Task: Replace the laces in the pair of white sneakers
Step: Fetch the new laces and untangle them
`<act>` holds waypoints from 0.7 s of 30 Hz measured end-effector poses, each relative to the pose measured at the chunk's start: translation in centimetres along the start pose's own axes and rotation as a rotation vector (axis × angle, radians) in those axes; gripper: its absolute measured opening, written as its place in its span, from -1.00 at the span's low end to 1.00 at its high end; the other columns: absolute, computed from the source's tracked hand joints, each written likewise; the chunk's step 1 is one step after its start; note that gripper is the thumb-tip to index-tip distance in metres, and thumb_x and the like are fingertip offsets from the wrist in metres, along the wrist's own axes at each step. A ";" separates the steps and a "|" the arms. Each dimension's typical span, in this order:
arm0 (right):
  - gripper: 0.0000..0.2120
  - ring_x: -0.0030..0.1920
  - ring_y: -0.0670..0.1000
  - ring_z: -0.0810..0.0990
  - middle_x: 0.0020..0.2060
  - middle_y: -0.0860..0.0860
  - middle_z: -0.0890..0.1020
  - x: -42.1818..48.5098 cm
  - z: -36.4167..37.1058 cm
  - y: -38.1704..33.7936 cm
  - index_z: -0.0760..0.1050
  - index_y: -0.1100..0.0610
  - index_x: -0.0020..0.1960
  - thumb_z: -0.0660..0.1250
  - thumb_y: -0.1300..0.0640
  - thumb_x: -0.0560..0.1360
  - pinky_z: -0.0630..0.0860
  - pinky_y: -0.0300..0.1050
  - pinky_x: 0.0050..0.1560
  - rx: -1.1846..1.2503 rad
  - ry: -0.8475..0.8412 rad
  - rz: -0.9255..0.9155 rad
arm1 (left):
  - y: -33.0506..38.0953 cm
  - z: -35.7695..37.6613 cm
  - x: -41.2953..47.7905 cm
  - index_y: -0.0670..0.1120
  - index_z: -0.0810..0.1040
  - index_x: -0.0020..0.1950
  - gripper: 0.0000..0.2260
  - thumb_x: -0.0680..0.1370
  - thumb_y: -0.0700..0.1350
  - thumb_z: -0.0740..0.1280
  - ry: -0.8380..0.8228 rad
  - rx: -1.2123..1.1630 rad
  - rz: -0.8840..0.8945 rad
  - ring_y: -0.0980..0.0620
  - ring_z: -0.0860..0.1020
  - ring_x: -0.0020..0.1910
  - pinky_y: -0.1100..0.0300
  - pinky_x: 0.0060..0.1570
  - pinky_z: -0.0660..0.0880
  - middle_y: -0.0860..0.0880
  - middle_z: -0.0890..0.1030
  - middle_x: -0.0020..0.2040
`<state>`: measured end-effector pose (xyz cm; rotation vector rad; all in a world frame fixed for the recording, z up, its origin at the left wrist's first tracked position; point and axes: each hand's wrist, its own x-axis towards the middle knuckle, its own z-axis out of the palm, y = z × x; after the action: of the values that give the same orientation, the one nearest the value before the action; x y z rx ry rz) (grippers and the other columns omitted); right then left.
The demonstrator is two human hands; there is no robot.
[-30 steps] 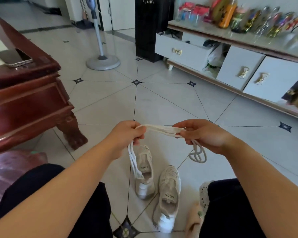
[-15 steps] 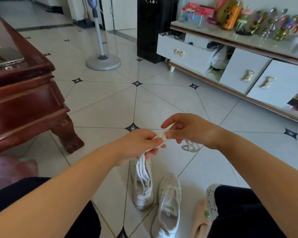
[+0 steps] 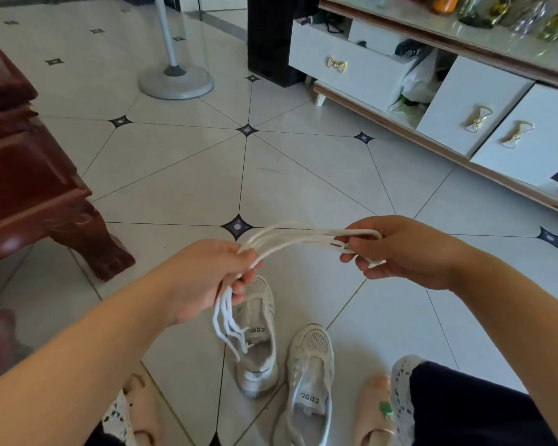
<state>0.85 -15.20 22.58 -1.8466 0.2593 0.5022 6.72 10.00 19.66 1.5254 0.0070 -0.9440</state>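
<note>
The left hand (image 3: 203, 278) is closed around a bunch of white laces (image 3: 298, 236), and the right hand (image 3: 403, 252) pinches the far end of the same bunch, fingers curled over the looped strands. Half a second ago the two hands were almost touching, with the laces bunched up between them. Now the hands are well apart and several strands run in a loose, slightly sagging span from one hand to the other. The loose ends (image 3: 227, 329) hang below the left hand, dangling over the nearer sneaker.

Both sneakers sit on the tiled floor under the hands: one (image 3: 260, 355) just below the left hand, the other (image 3: 310, 378) beside it, lower and between the two hands. No lacing shows across either tongue, so the shoes look stripped.

The pull-apart looks like straightening or sorting the laces. I cannot tell whether they are the old set or the new. Threading has not begun.
</note>
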 end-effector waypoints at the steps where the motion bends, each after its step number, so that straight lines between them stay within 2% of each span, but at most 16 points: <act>1: -0.84 -0.35 -0.15 0.52 -0.22 -0.01 0.66 0.2 0.2 -0.1 0.60 0.09 -0.04 0.23 0.18 0.55 0.51 -0.30 -0.24 -0.002 -0.008 -0.003 | 0.0 0.2 -0.1 -0.25 0.51 -0.09 -0.87 0.54 -0.18 0.26 -0.036 0.032 -0.003 0.09 0.45 -0.48 0.27 -0.38 0.48 -0.02 0.52 -0.43; 4: -0.83 -0.38 -0.15 0.49 -0.25 -0.03 0.65 0.3 1.0 -0.5 0.60 0.10 -0.06 0.23 0.19 0.55 0.49 -0.32 -0.26 -0.002 -0.053 -0.029 | 0.0 0.8 -0.3 -0.17 0.53 -0.10 -0.79 0.40 -0.05 0.38 -0.113 0.109 0.023 0.01 0.63 -0.26 0.24 -0.26 0.56 -0.02 0.62 -0.32; 6: -0.83 -0.39 -0.13 0.49 -0.25 -0.01 0.66 0.1 1.4 -0.9 0.60 0.09 -0.08 0.24 0.22 0.54 0.49 -0.32 -0.27 0.011 -0.090 -0.047 | 0.0 1.2 -0.5 -0.11 0.53 -0.03 -0.72 0.38 0.04 0.38 -0.132 0.147 0.060 -0.03 0.65 -0.13 0.15 -0.15 0.60 -0.01 0.65 -0.22; 7: -0.83 -0.39 -0.13 0.49 -0.25 0.01 0.66 -0.1 1.6 -1.1 0.60 0.10 -0.08 0.24 0.25 0.53 0.49 -0.32 -0.28 0.012 -0.109 -0.057 | 0.1 1.4 -0.6 -0.08 0.53 0.03 -0.70 0.40 0.06 0.37 -0.126 0.161 0.074 -0.05 0.65 -0.12 0.13 -0.10 0.60 -0.01 0.66 -0.16; 9: -0.84 -0.39 -0.12 0.49 -0.25 0.03 0.66 -0.5 2.1 -1.3 0.58 0.13 -0.05 0.24 0.28 0.53 0.48 -0.32 -0.28 0.013 -0.141 -0.078 | 0.2 1.8 -0.8 -0.07 0.56 0.08 -0.73 0.43 0.02 0.36 -0.081 0.137 0.120 -0.04 0.64 -0.19 0.15 -0.14 0.59 -0.04 0.67 -0.10; 11: -0.86 -0.38 -0.11 0.50 -0.24 0.05 0.66 -0.9 2.6 -1.3 0.56 0.16 -0.05 0.24 0.29 0.52 0.48 -0.31 -0.28 0.029 -0.155 -0.095 | 0.2 2.4 -1.1 -0.12 0.61 -0.02 -0.83 0.47 -0.07 0.35 -0.052 0.120 0.181 -0.01 0.62 -0.27 0.21 -0.23 0.56 -0.08 0.67 -0.16; 14: -0.88 -0.38 -0.11 0.51 -0.26 0.05 0.66 -1.1 3.7 -1.2 0.56 0.19 -0.06 0.24 0.29 0.52 0.48 -0.31 -0.29 0.083 -0.120 -0.102 | -0.2 3.3 -1.7 -0.15 0.62 -0.10 -0.89 0.49 -0.14 0.34 -0.069 0.128 0.226 0.03 0.59 -0.31 0.22 -0.25 0.53 -0.13 0.66 -0.18; 18: -0.90 -0.41 -0.14 0.50 -0.36 -0.02 0.63 -1.0 4.9 -1.0 0.56 0.22 -0.05 0.28 0.24 0.50 0.49 -0.31 -0.32 0.124 -0.082 -0.079 | -0.6 4.0 -2.1 -0.11 0.62 -0.13 -0.96 0.44 -0.18 0.40 -0.021 0.165 0.256 0.08 0.61 -0.30 0.21 -0.22 0.58 -0.02 0.67 -0.26; 21: -0.87 -0.39 -0.13 0.56 -0.32 0.01 0.65 -1.1 5.1 -0.9 0.59 0.20 -0.08 0.38 0.15 0.43 0.51 -0.31 -0.33 0.181 -0.068 -0.037 | -0.7 3.8 -2.1 -0.12 0.63 -0.14 -0.95 0.48 -0.20 0.36 0.055 0.162 0.297 0.08 0.61 -0.33 0.24 -0.23 0.57 -0.02 0.66 -0.30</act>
<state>-0.84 -10.22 22.58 -1.6525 0.2171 0.4993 2.87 8.04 20.71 1.6467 -0.2555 -0.6784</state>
